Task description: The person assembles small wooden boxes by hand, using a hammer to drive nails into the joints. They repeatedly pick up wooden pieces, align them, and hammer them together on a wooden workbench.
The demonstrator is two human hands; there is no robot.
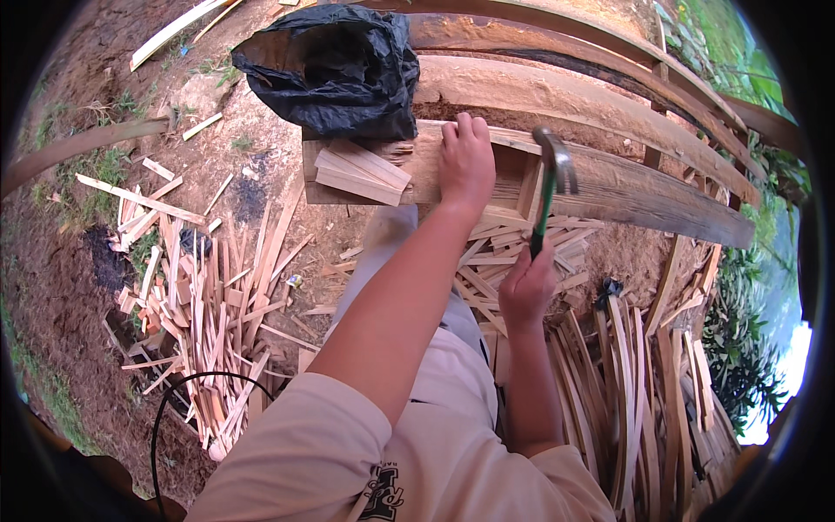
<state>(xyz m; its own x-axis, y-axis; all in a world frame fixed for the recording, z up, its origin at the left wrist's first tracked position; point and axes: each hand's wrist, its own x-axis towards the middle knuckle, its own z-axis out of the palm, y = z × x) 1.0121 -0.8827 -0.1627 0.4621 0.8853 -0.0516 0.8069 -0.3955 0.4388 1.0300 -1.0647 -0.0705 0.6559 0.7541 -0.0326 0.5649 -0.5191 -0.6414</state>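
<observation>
My right hand (528, 287) is wrapped round the dark lower grip of a claw hammer (546, 187), which has a green shaft and a metal head. The hammer is held upright, its head above the right end of a shallow wooden frame (528, 184). My left hand (467, 165) lies on that frame, with its fingers curled over the far edge; what is under the palm is hidden. Left of this hand, several short flat wood pieces (363, 172) lie stacked on the bench plank (644, 187). Behind them sits a crumpled black plastic bag (335, 70), its mouth open.
Long beams (574, 96) run behind the bench. A heap of thin wood strips (213, 322) covers the ground at left, and longer slats (635, 400) stand or lean at right. More offcuts (487, 270) lie beneath the bench. A thin black cable (174, 391) curves at lower left.
</observation>
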